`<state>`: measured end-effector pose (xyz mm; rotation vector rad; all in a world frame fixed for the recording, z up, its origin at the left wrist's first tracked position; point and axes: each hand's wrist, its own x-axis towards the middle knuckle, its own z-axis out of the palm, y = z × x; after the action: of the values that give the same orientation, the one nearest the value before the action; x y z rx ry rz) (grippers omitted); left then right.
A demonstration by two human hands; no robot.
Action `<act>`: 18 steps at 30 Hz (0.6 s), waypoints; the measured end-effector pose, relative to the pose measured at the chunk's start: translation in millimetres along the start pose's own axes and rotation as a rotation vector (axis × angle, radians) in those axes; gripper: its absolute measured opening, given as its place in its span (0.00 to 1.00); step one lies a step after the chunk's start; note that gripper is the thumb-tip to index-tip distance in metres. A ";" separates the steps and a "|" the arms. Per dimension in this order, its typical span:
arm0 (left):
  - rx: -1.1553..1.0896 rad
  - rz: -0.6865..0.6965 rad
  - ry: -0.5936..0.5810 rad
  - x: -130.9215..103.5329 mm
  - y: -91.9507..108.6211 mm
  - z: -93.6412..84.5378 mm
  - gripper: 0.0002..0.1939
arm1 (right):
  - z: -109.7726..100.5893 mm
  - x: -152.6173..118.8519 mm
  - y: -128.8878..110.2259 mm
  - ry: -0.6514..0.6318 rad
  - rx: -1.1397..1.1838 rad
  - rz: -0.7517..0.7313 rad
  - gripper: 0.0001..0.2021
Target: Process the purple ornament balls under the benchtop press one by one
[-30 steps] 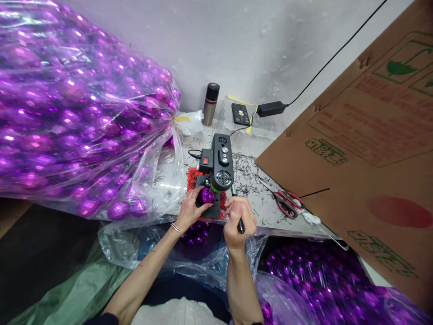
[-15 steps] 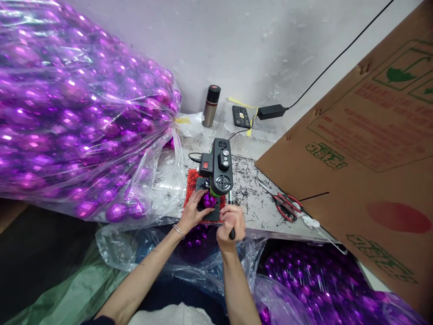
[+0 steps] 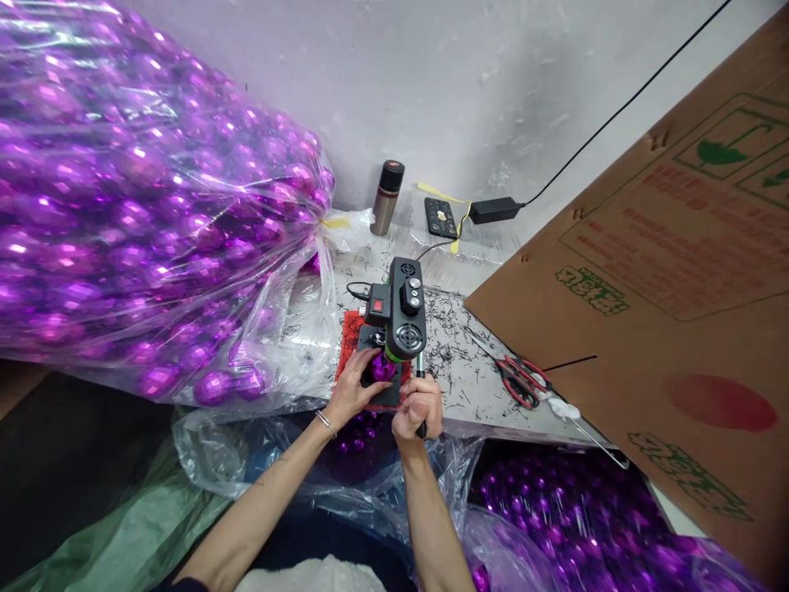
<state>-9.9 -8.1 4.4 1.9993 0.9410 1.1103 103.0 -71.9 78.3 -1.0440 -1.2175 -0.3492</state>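
A shiny purple ball ornament (image 3: 382, 367) sits under the head of a small black bench drill press (image 3: 407, 308). Thumb and fingers of my left hand (image 3: 352, 390) grip the ball from its left and front sides. My right hand (image 3: 420, 407) is wrapped round the press's lever handle (image 3: 422, 429), whose black end pokes out below the fist. Beneath the ball lies the black base plate (image 3: 388, 395) of the press, on a red mat (image 3: 349, 333). The drill head hides the top of the ball and any bit.
Dark shavings litter the white table (image 3: 456, 362). A big clear bag of purple balls (image 3: 154, 205) fills the left, and a cardboard box (image 3: 666, 329) the right. Scissors (image 3: 521, 378), a steel flask (image 3: 386, 197), a phone (image 3: 440, 217) and a power adapter (image 3: 495, 210) lie around. More balls (image 3: 573, 501) sit below the edge.
The whole view has shifted slightly. My right fist has moved a little leftward on the lever, while my left hand keeps the ball in the same place under the drill head.
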 end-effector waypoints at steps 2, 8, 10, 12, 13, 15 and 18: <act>-0.007 -0.008 0.001 -0.2 -0.2 0.5 0.31 | -0.2 -4.2 3.8 -0.002 -0.011 -0.003 0.18; -0.045 -0.042 -0.006 4.1 2.8 1.1 0.32 | -5.3 -0.3 4.8 -0.061 -0.040 -0.074 0.18; -0.059 -0.057 -0.021 5.9 4.9 -0.1 0.31 | -8.3 14.3 -4.2 -0.069 -0.014 -0.001 0.19; -0.065 -0.062 -0.037 2.5 7.3 -2.5 0.31 | -11.2 33.1 -16.5 -0.084 -0.005 0.097 0.18; -0.062 -0.052 -0.042 -2.3 8.7 -4.4 0.31 | -12.4 42.2 -22.6 -0.092 0.002 0.137 0.18; -0.041 -0.009 -0.059 -18.2 12.3 -10.2 0.28 | -13.9 55.9 -32.2 -0.101 0.005 0.192 0.17; 0.009 0.044 -0.113 -45.4 19.6 -27.5 0.31 | -14.6 59.1 -36.9 -0.104 -0.004 0.201 0.17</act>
<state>-46.2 -50.6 13.2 2.0764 0.8490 1.0067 106.7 -85.5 148.1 -1.1884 -1.1923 -0.1427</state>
